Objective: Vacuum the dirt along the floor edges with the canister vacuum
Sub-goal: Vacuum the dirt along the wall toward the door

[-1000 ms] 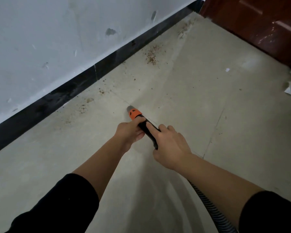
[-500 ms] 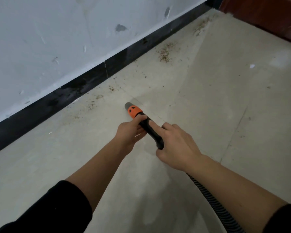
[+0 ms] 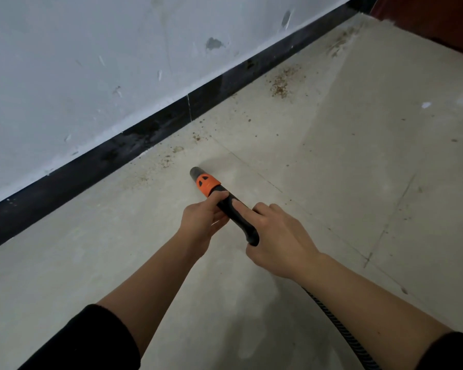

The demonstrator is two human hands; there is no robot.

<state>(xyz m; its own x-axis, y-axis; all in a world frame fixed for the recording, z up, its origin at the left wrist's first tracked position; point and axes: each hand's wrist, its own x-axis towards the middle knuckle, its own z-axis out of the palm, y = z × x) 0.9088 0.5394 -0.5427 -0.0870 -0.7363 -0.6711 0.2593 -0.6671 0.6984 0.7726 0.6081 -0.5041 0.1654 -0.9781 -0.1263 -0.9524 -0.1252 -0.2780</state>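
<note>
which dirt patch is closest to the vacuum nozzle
The thin scatter of specks just left of the nozzle, beside the baseboard; the denser brown patch and the corner streak lie farther along the wall.

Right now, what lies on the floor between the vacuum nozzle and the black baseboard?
In the head view, scattered brown dirt specks lie between nozzle and baseboard.

Black nozzle [image 3: 226, 206] with orange collar [image 3: 206, 184]; black-and-grey striped hose [image 3: 340, 327]; black skirting [image 3: 145, 142]; white wall [image 3: 91, 62]; beige floor [image 3: 332, 169]; brown dirt [image 3: 281, 84].
</note>
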